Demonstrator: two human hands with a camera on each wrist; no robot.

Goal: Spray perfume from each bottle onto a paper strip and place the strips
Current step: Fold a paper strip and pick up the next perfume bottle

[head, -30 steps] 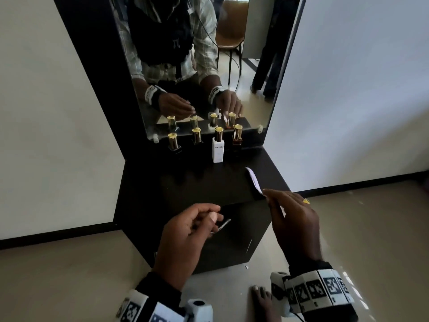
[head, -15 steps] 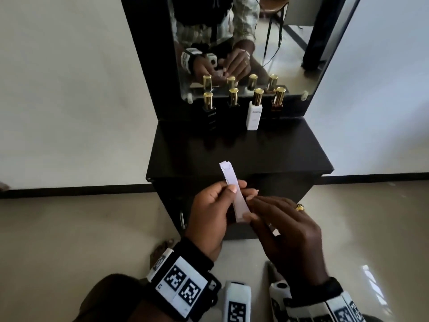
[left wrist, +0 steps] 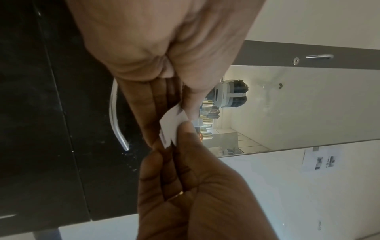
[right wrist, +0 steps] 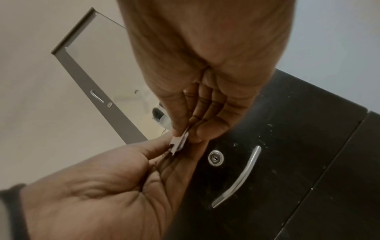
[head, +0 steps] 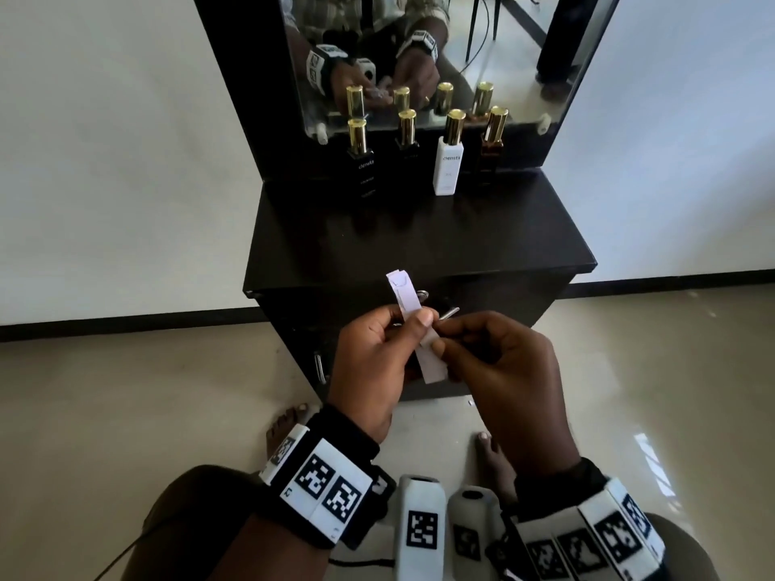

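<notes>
Four bottles stand in a row at the back of the dark surface [head: 419, 245], just in front of the mirror [head: 482, 56]: a black bottle [head: 365, 171] far left, a second dark bottle [head: 407, 138] beside it, a white bottle [head: 448, 163], then a brown bottle [head: 491, 148] far right. All 4 have their gold caps on, so judging by that, no spraying is under way.

Both hands are out in front of the cabinet, well apart from the bottles, w/ one paper strip [head: 409, 297] between them. Left hand [head: 373, 366] pinches the strip w/ thumb against fingers; top end sticks up past the thumb and looks folded over at the tip. Right hand [head: 503, 371] pinches the lower part w/ curled fingers, and the bottom end hangs free between the hands. Wrist views show the same two-handed pinch close up. Can't tell if it's 1 strip or a few stacked.

Progress, as a judgement: very early. No strips lie on the surface, none sit by any bottle, and nothing shows the held strip is wet or scented. Looks like prep, i.e. sorting or straightening the strip before the 1st spray. Left to do: uncap, spray, place a strip, x4 bottles.
</notes>
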